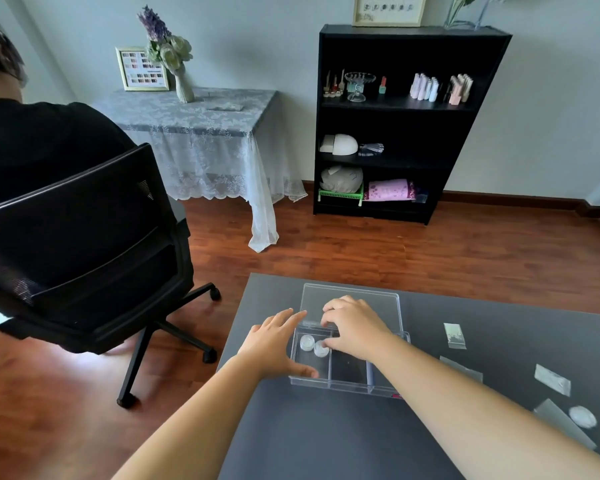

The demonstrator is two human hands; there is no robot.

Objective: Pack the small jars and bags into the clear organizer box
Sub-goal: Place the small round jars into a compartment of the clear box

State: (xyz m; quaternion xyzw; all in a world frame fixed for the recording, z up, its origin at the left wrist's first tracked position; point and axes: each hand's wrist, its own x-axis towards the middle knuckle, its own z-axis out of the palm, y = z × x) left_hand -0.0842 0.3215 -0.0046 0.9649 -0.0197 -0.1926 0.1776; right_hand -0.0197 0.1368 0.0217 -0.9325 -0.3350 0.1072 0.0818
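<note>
The clear organizer box (329,382) stands open on the dark table, its lid (350,297) tipped back. Two small round jars (307,342) lie side by side in its left compartment. My right hand (355,329) reaches down into the box, its fingertips at the second jar (320,348); I cannot tell whether it grips it. My left hand (276,344) rests against the box's left wall, fingers spread, thumb at the front corner. Several small bags lie to the right: one (454,335) farther back, one (552,379) nearer. Another jar (582,416) sits on a bag at the right edge.
The dark table (326,438) ends close behind the box and to the left. A black office chair (94,258) with a seated person in black stands left of it. A black bookshelf (406,126) and a lace-covered side table (201,133) stand against the far wall.
</note>
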